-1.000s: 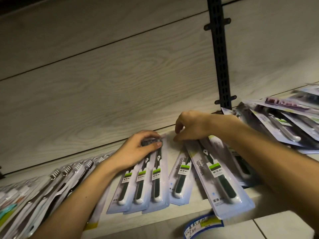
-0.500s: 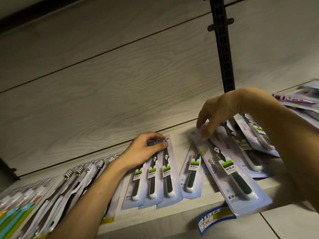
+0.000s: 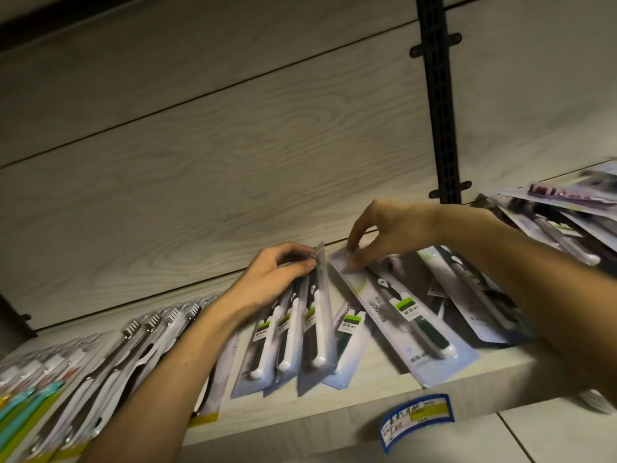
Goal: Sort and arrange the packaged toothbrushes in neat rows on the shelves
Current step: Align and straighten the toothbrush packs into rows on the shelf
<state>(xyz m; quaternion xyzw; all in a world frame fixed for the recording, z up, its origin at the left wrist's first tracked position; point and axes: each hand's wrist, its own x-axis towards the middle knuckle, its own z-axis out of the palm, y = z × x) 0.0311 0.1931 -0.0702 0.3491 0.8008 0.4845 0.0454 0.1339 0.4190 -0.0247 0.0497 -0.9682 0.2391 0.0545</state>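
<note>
Shelf (image 3: 367, 389): pale matt wood grain. Toothbrush packs (image 3: 410, 315): glossy clear plastic over card. Upright rail (image 3: 439, 105): black perforated metal.

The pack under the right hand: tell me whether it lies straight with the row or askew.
Askew. The pack slants across the shelf, its top pinched by the right hand, its foot overhanging the edge.

**A shop's display shelving**

Many identical packaged toothbrushes (image 3: 314, 332) lie in rows on a wood-grain shelf (image 3: 367, 392). A blue and yellow price label (image 3: 417, 419) hangs on its front edge, and a slotted black upright (image 3: 440, 105) runs up the back panel.
</note>
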